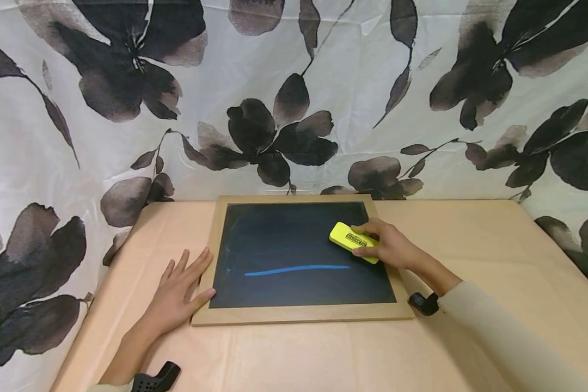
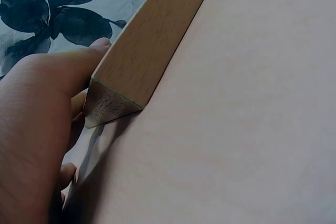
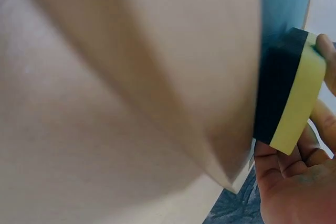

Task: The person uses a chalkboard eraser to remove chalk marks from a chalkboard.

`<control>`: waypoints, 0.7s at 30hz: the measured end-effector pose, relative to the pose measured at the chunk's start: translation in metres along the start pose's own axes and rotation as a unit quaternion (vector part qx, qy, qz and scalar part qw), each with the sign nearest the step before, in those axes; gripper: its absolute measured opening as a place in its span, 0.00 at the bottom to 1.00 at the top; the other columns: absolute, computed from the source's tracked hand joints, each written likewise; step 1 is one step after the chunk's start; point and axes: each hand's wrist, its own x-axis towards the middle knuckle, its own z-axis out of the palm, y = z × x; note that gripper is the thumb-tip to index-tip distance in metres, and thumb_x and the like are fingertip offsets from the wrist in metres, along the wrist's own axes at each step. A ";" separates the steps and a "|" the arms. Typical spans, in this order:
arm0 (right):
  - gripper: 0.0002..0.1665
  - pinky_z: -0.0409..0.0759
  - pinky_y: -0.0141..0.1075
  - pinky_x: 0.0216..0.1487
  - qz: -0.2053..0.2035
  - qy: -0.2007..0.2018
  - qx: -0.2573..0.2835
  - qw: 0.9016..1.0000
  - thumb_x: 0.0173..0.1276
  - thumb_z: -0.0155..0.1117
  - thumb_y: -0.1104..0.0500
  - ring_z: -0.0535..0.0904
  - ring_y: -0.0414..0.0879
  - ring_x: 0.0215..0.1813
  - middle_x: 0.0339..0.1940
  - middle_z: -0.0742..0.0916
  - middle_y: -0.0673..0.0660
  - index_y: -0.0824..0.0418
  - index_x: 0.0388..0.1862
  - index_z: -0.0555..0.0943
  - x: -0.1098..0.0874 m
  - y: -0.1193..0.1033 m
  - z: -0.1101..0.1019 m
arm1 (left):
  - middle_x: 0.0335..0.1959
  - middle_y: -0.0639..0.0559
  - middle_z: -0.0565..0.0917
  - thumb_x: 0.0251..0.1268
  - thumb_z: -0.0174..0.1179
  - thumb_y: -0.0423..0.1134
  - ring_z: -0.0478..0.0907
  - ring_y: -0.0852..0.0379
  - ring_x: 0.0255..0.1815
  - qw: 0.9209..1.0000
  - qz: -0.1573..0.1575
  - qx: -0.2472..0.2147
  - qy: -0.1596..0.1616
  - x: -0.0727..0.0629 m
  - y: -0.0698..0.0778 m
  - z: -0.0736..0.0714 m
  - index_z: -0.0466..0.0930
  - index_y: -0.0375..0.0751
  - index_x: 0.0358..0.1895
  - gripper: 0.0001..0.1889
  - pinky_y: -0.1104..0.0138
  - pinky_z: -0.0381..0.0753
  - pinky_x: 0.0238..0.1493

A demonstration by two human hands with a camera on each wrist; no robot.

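A wood-framed chalkboard (image 1: 294,291) lies on the table, with one blue line (image 1: 296,269) drawn across its lower half. My right hand (image 1: 389,243) grips a yellow board eraser (image 1: 347,235) by its edges, over the right part of the board. In the right wrist view the eraser (image 3: 300,98) shows a dark pad on the side facing the board. My left hand (image 1: 178,294) rests at the board's left edge, fingers spread and thumb on the frame. The left wrist view shows that thumb at the wooden frame (image 2: 144,40) near its corner.
The board lies on a light wood-toned table (image 1: 470,245). Behind it hangs a white cloth (image 1: 362,71) with dark flowers. Each wrist wears a black device, one on the left wrist (image 1: 157,377) and one on the right (image 1: 423,304).
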 end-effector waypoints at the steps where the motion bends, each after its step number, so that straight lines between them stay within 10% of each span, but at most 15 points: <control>1: 0.37 0.71 0.43 0.43 0.000 -0.004 -0.001 1.000 0.56 0.75 0.51 0.71 0.50 0.42 0.41 0.79 0.55 0.67 0.62 0.76 0.002 -0.001 0.000 | 0.75 0.48 0.58 0.63 0.59 0.54 0.46 0.33 0.73 1.000 -0.001 0.001 0.000 0.000 -0.001 0.000 0.58 0.48 0.75 0.38 0.39 0.39 0.68; 21: 0.34 0.69 0.38 0.37 -0.053 -0.036 -0.030 0.997 0.54 0.77 0.53 0.70 0.47 0.38 0.35 0.77 0.51 0.64 0.58 0.80 0.030 -0.028 0.018 | 0.74 0.47 0.59 0.63 0.60 0.54 0.47 0.33 0.73 1.000 0.005 -0.002 0.006 -0.001 -0.003 0.001 0.58 0.48 0.74 0.38 0.40 0.39 0.68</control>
